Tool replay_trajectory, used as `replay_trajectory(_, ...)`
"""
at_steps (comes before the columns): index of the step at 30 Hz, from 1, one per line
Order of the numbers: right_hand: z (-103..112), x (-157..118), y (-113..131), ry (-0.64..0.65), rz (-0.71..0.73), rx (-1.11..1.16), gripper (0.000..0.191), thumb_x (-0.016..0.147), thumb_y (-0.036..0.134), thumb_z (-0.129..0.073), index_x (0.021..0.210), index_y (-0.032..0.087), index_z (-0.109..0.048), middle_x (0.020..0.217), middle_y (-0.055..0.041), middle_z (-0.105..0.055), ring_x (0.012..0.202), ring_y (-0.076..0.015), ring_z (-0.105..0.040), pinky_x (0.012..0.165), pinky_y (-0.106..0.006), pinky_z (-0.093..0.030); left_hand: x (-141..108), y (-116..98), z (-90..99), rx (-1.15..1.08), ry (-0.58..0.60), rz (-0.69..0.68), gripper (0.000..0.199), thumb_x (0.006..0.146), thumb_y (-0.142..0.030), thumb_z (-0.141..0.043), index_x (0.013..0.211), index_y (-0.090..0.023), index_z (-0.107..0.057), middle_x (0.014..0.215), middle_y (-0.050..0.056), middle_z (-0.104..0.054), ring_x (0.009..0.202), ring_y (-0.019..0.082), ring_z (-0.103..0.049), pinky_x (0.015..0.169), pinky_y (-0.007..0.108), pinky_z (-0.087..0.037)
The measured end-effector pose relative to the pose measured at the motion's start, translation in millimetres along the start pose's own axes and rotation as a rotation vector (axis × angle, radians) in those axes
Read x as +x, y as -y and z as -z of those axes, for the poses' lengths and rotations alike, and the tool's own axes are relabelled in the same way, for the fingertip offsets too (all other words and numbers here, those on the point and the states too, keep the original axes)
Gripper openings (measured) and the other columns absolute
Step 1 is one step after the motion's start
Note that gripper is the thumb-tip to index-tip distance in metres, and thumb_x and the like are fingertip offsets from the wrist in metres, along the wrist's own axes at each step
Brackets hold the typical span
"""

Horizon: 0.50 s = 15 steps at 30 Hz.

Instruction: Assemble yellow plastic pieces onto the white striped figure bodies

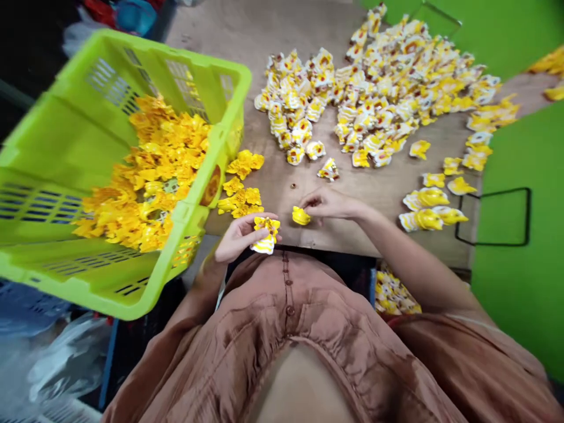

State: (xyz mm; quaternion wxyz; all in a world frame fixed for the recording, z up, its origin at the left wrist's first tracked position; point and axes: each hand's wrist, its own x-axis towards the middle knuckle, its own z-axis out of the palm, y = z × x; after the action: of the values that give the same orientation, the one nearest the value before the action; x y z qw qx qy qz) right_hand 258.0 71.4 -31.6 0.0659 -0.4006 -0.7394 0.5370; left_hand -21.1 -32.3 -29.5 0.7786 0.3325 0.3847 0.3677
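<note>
My left hand [238, 238] is closed round a small yellow-and-white striped plastic piece [264, 244], held near the table's front edge. To its right, the fingertips of my right hand [331, 203] pinch a small yellow plastic piece [301, 215]. The two pieces are apart. Beside my left hand, several orange-yellow pieces [244, 197] lie against the crate. A single white-and-yellow piece [328, 170] rests beyond my right hand, with a tiny brown ring-like bit [293, 185] near it.
A lime-green crate [150, 294] with orange-yellow pieces [154, 170] stands at left. Heaps of white-and-yellow pieces [396, 88] cover the wooden table's [220, 29] far side. Striped pieces [425, 200] lie at right. Another person's hand [524, 91] reaches in from the right.
</note>
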Motion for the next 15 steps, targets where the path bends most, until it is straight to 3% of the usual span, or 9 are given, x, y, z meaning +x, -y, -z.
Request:
replay_trajectory(1,3.0,-8.3,-3.5,0.012,-0.071,0.030,0.025,0.089,0.031,-0.064,0.100,0.017,-0.081,0.079,-0.0021,-0.077,0.055,-0.0151,-0.061,0.052,-0.028,-0.050,4.4,0.9,-1.5,-0.007,0.004,0.015,0.047,0.081,-0.035,-0.092,0.122,-0.017,-0.079,0.109,0.014,-0.084,0.089,0.028,-0.084,0.079,0.035,-0.068)
replay_trajectory(2,3.9,-14.7,-6.2,-0.055,-0.125,0.010,0.025,0.089,0.031,-0.064,0.101,0.016,-0.082,0.080,-0.0027,-0.078,0.053,-0.0148,-0.060,0.051,-0.028,-0.048,9.1,1.9,-3.5,-0.016,0.006,0.032,0.047,0.081,-0.036,-0.092,0.122,-0.017,-0.078,0.107,0.013,-0.084,0.087,0.027,-0.084,0.080,0.035,-0.068)
replay_trajectory(4,-1.8,-24.5,-8.9,-0.293,-0.156,-0.141,0.027,0.092,0.028,-0.065,0.109,0.015,-0.082,0.084,-0.0052,-0.080,0.057,-0.0161,-0.063,0.057,-0.029,-0.050,17.7,4.1,-7.7,-0.032,0.002,0.069,0.047,0.083,-0.038,-0.091,0.122,-0.017,-0.077,0.106,0.012,-0.084,0.085,0.026,-0.084,0.081,0.036,-0.069)
replay_trajectory(6,-16.4,-33.6,-9.2,-0.452,-0.102,-0.334,0.028,0.096,0.029,-0.067,0.117,0.016,-0.081,0.094,-0.0082,-0.081,0.072,-0.0196,-0.070,0.069,-0.031,-0.053,23.5,5.7,-10.4,-0.036,-0.009,0.099,0.047,0.085,-0.038,-0.089,0.125,-0.017,-0.076,0.109,0.012,-0.084,0.087,0.025,-0.084,0.083,0.037,-0.069)
replay_trajectory(10,-50.7,-52.3,-14.8,-0.474,0.014,-0.608,0.026,0.099,0.024,-0.068,0.123,0.021,-0.079,0.117,-0.0123,-0.078,0.101,-0.0256,-0.072,0.081,-0.034,-0.055,28.1,4.5,-12.2,-0.042,-0.041,0.129,0.050,0.086,-0.037,-0.087,0.131,-0.018,-0.074,0.116,0.013,-0.082,0.101,0.029,-0.083,0.094,0.041,-0.068)
replay_trajectory(12,-59.5,-59.0,-19.7,-0.557,0.059,-0.600,0.024,0.102,0.021,-0.063,0.119,0.020,-0.079,0.115,-0.0125,-0.078,0.101,-0.0256,-0.073,0.081,-0.035,-0.058,29.9,3.5,-14.9,-0.057,-0.041,0.142,0.049,0.087,-0.037,-0.086,0.130,-0.017,-0.074,0.117,0.014,-0.082,0.107,0.031,-0.081,0.096,0.042,-0.067)
replay_trajectory(15,-62.5,-65.3,-17.6,-0.771,0.168,-0.405,0.021,0.103,0.024,-0.062,0.115,0.022,-0.079,0.103,-0.0090,-0.080,0.090,-0.0225,-0.076,0.080,-0.036,-0.063,36.1,6.2,-25.7,-0.062,-0.037,0.149,0.046,0.086,-0.039,-0.086,0.125,-0.017,-0.077,0.116,0.013,-0.082,0.109,0.031,-0.080,0.096,0.043,-0.066)
